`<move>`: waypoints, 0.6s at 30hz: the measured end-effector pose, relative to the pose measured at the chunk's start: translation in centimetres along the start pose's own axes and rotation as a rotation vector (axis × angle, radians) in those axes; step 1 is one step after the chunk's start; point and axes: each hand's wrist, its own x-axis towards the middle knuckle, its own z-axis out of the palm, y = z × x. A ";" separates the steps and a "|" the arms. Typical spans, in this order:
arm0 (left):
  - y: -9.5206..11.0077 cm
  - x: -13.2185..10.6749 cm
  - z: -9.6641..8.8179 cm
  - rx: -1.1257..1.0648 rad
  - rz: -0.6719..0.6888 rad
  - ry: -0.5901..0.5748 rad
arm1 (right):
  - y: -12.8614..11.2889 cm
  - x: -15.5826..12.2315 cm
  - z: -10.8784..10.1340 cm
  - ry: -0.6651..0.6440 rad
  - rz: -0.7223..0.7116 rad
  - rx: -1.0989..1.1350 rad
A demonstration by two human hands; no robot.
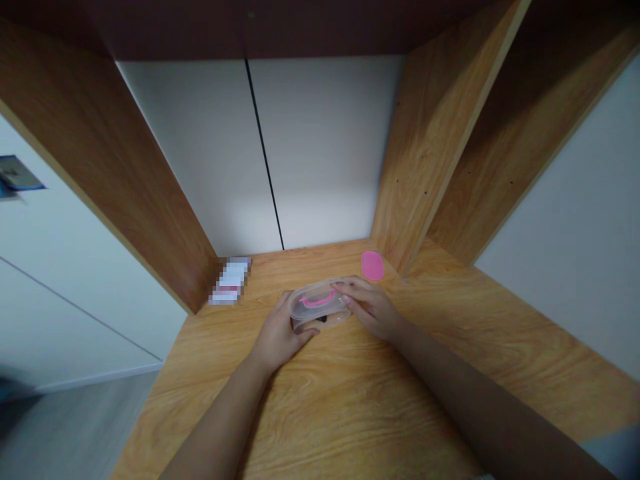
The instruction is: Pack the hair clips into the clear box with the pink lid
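A clear plastic container (303, 326) is tilted toward me above the wooden desktop, between my two hands. Its translucent lid (313, 293) carries a curved pink handle (319, 303). My left hand (281, 339) is wrapped round the container's left side, thumb along the near edge. At the right, my right hand (371, 305) grips the lid's rim, its fingertips near the handle's right end. Whether the lid is fully pressed on I cannot tell. Through the clear wall shows a small dark thing (323, 319), too small to name.
A pink flat piece with rounded corners (372, 265) lies at the back right of the desktop (320, 413). A pixelated white item (231, 281) lies at the back left. Wooden side panels (425, 147) and a dark shelf overhead (250, 30) enclose the space.
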 end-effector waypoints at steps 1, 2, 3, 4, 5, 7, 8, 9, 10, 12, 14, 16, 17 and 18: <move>0.3 0.1 -0.1 0.005 0.025 -0.005 | -0.1 0.0 -0.1 -0.007 -0.021 -0.005; 0.5 0.1 -0.2 0.006 0.036 -0.015 | -0.2 0.0 -0.2 -0.014 -0.039 -0.008; 0.7 0.2 -0.2 0.002 0.048 -0.020 | -0.3 0.0 -0.3 -0.016 -0.053 -0.010; 0.8 0.2 -0.2 -0.001 0.055 -0.019 | -0.4 0.0 -0.3 -0.013 -0.064 -0.012; 0.9 0.2 -0.2 -0.005 0.060 -0.018 | -0.4 0.0 -0.4 -0.010 -0.072 -0.016; 0.7 0.1 -0.2 -0.006 0.073 -0.019 | -0.5 0.0 -0.4 0.005 -0.088 -0.031; 0.6 0.1 -0.1 -0.004 0.081 -0.022 | -0.5 -0.1 -0.4 0.012 -0.097 -0.043; 0.6 0.1 -0.1 -0.003 0.091 -0.027 | -0.5 -0.1 -0.5 0.022 -0.108 -0.056; 0.5 0.0 -0.1 -0.002 0.099 -0.033 | -0.5 -0.2 -0.5 0.027 -0.117 -0.070; 0.6 0.0 -0.1 -0.007 0.109 -0.039 | -0.5 -0.3 -0.5 0.044 -0.139 -0.100; 0.8 0.0 -0.1 -0.017 0.106 -0.046 | -0.5 -0.4 -0.5 0.064 -0.160 -0.127; 1.0 0.0 -0.1 -0.024 0.102 -0.053 | -0.4 -0.5 -0.6 0.087 -0.169 -0.141; 1.0 0.0 -0.1 -0.026 0.102 -0.056 | -0.4 -0.5 -0.6 0.099 -0.174 -0.145; 1.1 0.0 -0.1 -0.026 0.105 -0.059 | -0.4 -0.5 -0.7 0.109 -0.179 -0.151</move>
